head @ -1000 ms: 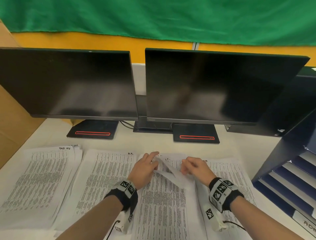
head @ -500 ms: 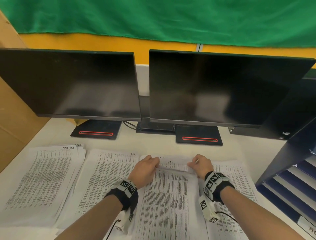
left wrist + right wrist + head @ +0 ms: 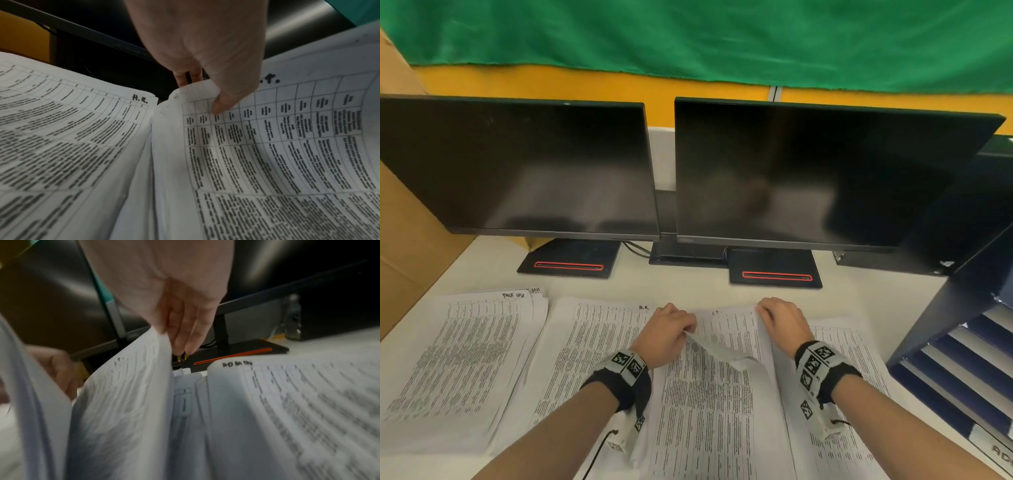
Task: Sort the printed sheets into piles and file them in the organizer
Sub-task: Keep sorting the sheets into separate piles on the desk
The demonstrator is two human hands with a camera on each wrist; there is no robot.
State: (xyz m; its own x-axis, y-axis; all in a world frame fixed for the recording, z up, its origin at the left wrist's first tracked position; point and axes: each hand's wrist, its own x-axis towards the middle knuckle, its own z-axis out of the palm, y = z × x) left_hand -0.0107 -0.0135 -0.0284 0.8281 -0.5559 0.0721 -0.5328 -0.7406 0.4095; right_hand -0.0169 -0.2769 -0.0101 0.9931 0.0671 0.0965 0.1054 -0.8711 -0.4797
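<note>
Head view: four piles of printed sheets are lying side by side on the white bench (image 3: 688,287). The left hand (image 3: 666,334) and right hand (image 3: 784,322) are each pinching a far corner of the third pile (image 3: 709,411). A dark organizer (image 3: 962,370) is standing at the right; two dark monitors (image 3: 808,174) are standing beyond.

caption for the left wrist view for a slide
Left hand pinches the top corner of a printed sheet beside the H.R. pile.

Paper piles (image 3: 592,359) before monitors (image 3: 808,171)
</note>
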